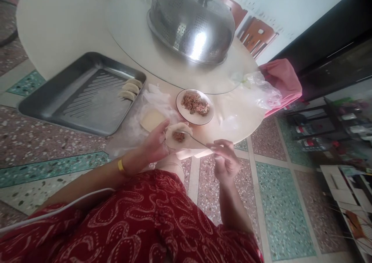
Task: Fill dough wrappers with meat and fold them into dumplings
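My left hand (155, 143) holds up a round dumpling wrapper (172, 133) with a small heap of minced filling (178, 136) at its middle. From the right, my right hand (226, 159) grips a thin metal spoon (199, 140) by the handle, its tip touching the filling. Just beyond, a white plate (190, 118) with a dark rim carries more minced filling (196, 103). Behind my left hand, a stack of round wrappers (151, 119) lies on a clear plastic bag (128, 136). Three folded dumplings (130, 88) rest at the right end of a metal tray (109, 129).
A large perforated metal dome (186, 26) stands on the glass turntable (128, 34) at the back of the round table (58, 26). At the right edge sit a crumpled plastic bag (260, 90) and pink cloth (283, 77). Wooden chairs (257, 34) stand behind.
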Demonstrator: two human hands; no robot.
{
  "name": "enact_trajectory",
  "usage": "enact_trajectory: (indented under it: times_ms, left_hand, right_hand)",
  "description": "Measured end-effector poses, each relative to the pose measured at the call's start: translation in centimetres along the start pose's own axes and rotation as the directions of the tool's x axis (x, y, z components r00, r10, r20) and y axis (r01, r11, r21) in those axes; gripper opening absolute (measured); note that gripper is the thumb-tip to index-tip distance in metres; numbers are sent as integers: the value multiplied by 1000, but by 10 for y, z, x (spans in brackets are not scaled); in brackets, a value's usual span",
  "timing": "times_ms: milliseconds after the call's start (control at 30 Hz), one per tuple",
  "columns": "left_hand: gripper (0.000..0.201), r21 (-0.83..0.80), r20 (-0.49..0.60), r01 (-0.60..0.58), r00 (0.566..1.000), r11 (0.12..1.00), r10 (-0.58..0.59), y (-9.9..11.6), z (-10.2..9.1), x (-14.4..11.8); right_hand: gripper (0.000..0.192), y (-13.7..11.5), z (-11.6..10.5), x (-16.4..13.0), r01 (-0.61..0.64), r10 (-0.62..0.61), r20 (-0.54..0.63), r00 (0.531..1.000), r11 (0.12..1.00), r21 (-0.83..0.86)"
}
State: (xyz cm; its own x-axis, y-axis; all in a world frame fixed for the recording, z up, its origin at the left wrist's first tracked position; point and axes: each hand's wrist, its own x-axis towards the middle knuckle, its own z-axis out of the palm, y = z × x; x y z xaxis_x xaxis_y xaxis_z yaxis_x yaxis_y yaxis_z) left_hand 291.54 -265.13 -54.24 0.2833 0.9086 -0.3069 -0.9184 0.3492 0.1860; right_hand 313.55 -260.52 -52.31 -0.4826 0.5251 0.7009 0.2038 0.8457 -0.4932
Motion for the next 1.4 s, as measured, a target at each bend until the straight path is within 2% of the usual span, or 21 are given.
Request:
enact_trajectory:
  times_ms: [100,333,500,667,767,900,1000,1067,1133,1200,1267,1333,1400]
  left_hand:
    - [51,-21,-17,0,1000,1000,0,-1,-1,2]
    - [49,-49,4,4,1000,999,-4,-1,-1,3]
    - [51,-59,71,35,997,998,-31,0,0,3]
    - [53,-77,129,39,991,996,-29,1,-2,3]
    - [54,-33,150,56,987,998,-51,1,-3,3]
    - [50,-33,111,63,992,997,-59,-1,-3,3]
    - [50,-58,65,67,996,996,-64,-1,0,3]
    - [50,-66,17,66,998,996,-65,0,1,2]
    - [49,-54,-40,68,997,996,-70,0,1,1]
    - [47,-15,-77,67,995,998,-68,-2,0,1]
    - [44,31,-77,60,995,998,-57,-4,-1,1]
    - [42,71,-50,44,998,996,-40,-5,0,0]
    - [42,102,-17,26,1000,994,-25,-7,4,-2]
  right_hand:
    - [24,2,-1,-1,22,-22,24,999,1000,7]
    - [22,4,-7,-4,23,-17,-104,994,998,55]
    - [22,3,-8,-7,-1,5,-45,999,995,97]
    - [17,5,-15,-10,-59,78,-109,991,985,165]
    - [15,7,-18,-12,-88,98,-52,994,980,179]
    - [14,9,-16,-14,-150,155,-10,988,970,189]
    - [12,11,-12,-13,-183,219,-105,970,943,279]
    - [12,16,-7,-10,-175,264,-252,931,929,327]
    - [13,27,2,-5,-242,356,-381,853,918,315]
    - [18,41,15,0,-435,516,-426,743,856,279]
    - [28,58,29,4,-623,674,-371,639,736,264]
    - [34,70,40,5,-684,731,-308,609,681,262]
    - [38,73,42,3,-689,731,-266,629,682,245]
